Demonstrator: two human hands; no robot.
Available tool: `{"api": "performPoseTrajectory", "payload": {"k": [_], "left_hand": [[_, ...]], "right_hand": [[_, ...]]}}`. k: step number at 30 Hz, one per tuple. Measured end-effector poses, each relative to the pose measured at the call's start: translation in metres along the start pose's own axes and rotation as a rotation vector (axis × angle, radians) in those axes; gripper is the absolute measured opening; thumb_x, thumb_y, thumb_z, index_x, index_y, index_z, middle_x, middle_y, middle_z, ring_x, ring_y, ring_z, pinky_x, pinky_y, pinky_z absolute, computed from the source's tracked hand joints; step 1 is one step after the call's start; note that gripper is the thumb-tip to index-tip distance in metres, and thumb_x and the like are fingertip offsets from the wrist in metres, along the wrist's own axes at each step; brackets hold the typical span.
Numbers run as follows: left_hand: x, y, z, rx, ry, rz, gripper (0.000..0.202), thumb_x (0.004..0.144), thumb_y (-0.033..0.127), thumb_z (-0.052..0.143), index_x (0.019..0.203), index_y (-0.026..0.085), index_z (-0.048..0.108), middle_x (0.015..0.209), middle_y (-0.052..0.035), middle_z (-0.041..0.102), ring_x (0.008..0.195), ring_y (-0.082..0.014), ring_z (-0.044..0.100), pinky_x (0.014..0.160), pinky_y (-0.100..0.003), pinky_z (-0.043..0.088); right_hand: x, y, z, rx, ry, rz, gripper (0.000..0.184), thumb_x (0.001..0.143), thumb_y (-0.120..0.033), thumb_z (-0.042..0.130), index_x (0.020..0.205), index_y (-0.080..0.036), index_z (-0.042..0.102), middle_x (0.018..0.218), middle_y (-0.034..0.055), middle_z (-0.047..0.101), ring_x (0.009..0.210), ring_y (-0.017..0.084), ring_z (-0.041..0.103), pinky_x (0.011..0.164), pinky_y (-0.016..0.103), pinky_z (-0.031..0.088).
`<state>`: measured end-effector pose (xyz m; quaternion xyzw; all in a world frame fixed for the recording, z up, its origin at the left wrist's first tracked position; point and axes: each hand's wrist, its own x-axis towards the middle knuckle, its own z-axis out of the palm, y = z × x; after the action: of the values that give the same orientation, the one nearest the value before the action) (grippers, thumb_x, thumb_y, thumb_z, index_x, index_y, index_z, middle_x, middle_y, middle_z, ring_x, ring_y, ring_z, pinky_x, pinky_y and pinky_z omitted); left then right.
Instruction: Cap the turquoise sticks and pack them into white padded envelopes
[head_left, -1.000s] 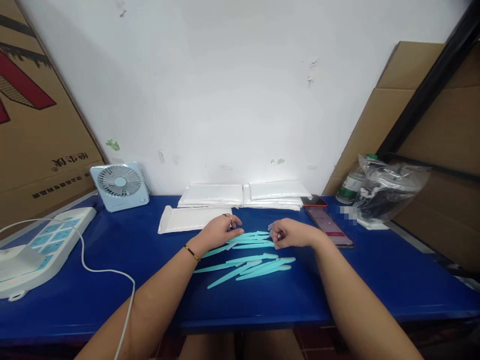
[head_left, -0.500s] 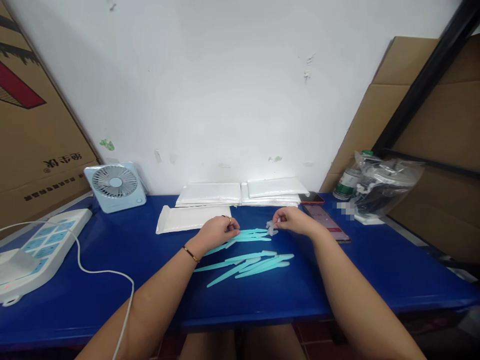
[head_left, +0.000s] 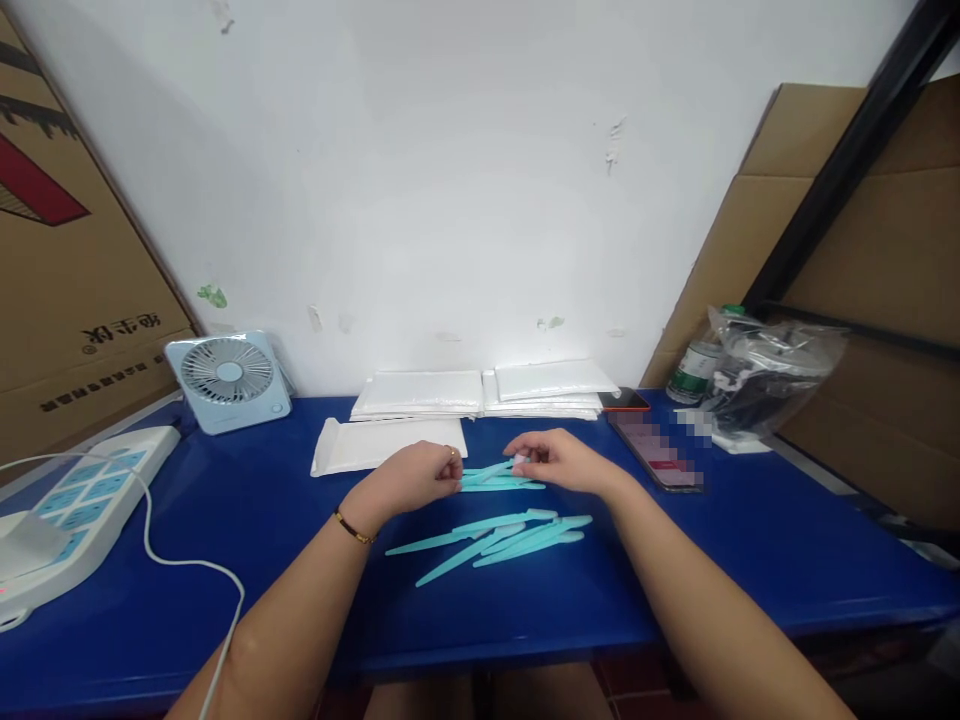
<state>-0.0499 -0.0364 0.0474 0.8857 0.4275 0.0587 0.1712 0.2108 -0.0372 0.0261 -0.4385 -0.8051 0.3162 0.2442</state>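
Thin turquoise eyebrow razors lie on the blue table in two loose groups. My left hand (head_left: pixel 420 478) has thumb and fingers pinched together at the left end of the farther razors (head_left: pixel 502 484), gripping a razor whose handle end is hidden. At the other end, my right hand (head_left: pixel 562 462) closes its fingertips around a small whitish cap (head_left: pixel 520 462) where one slanted razor ends. Closer to me rests the second group of razors (head_left: pixel 495 540), crossed over each other and untouched, their pale capped heads pointing right.
White padded mailers (head_left: pixel 416 392) are stacked by the wall, with another mailer (head_left: pixel 360 446) in front. At left are a small blue fan (head_left: pixel 229 380) and a power strip (head_left: pixel 97 490) with a cable. A phone (head_left: pixel 660 452), bottle (head_left: pixel 694 370) and plastic-wrapped item (head_left: pixel 765 370) stand right.
My right hand has moved left, closer to my left hand, and now meets a razor's end. The loose translucent caps seen at its fingertips are mostly hidden. The nearer razors stay put.
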Motion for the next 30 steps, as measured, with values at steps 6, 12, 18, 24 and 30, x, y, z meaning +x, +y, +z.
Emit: {"api": "performPoseTrajectory", "payload": {"k": [6, 12, 18, 24, 30], "left_hand": [[0.020, 0.012, 0.022, -0.138, 0.147, 0.094, 0.017, 0.083, 0.027, 0.046, 0.085, 0.021, 0.061, 0.084, -0.0006, 0.064, 0.075, -0.0148, 0.056, 0.064, -0.024, 0.039], [0.033, 0.003, 0.038, -0.231, 0.205, 0.087, 0.019, 0.085, 0.033, 0.047, 0.088, 0.020, 0.060, 0.085, -0.0015, 0.064, 0.075, -0.0150, 0.056, 0.063, -0.024, 0.040], [0.036, -0.005, 0.046, -0.166, 0.240, 0.072, 0.020, 0.082, 0.035, 0.054, 0.092, 0.021, 0.063, 0.094, -0.0031, 0.064, 0.093, -0.0196, 0.055, 0.076, -0.028, 0.044], [0.037, -0.006, 0.056, -0.105, 0.206, 0.173, 0.034, 0.078, 0.038, 0.061, 0.109, 0.024, 0.061, 0.109, -0.0047, 0.059, 0.103, -0.0216, 0.051, 0.089, -0.032, 0.042], [0.034, -0.005, 0.051, -0.134, 0.211, 0.133, 0.030, 0.077, 0.036, 0.061, 0.104, 0.023, 0.062, 0.101, -0.0043, 0.060, 0.096, -0.0199, 0.054, 0.083, -0.030, 0.044]], "right_hand": [[0.001, 0.004, 0.002, 0.118, -0.051, 0.053, 0.025, 0.077, -0.039, 0.060, 0.083, -0.015, 0.067, 0.062, 0.0006, 0.060, 0.057, 0.012, 0.054, 0.054, 0.022, 0.042], [-0.001, 0.024, -0.011, 0.160, -0.149, 0.108, 0.027, 0.071, -0.039, 0.065, 0.084, -0.014, 0.067, 0.067, 0.0026, 0.065, 0.056, 0.012, 0.057, 0.053, 0.023, 0.043], [-0.002, 0.044, -0.026, -0.056, 0.018, 0.168, 0.032, 0.069, -0.041, 0.067, 0.085, -0.015, 0.071, 0.075, 0.0052, 0.067, 0.064, 0.014, 0.058, 0.058, 0.024, 0.042], [-0.010, 0.013, -0.023, -0.179, -0.122, 0.009, 0.027, 0.066, -0.043, 0.070, 0.079, -0.019, 0.072, 0.081, 0.0030, 0.061, 0.070, 0.014, 0.054, 0.060, 0.023, 0.040], [-0.010, 0.001, 0.000, -0.299, -0.373, 0.003, 0.018, 0.063, -0.033, 0.072, 0.073, -0.017, 0.068, 0.075, 0.0011, 0.060, 0.063, 0.012, 0.053, 0.054, 0.021, 0.036]]}}
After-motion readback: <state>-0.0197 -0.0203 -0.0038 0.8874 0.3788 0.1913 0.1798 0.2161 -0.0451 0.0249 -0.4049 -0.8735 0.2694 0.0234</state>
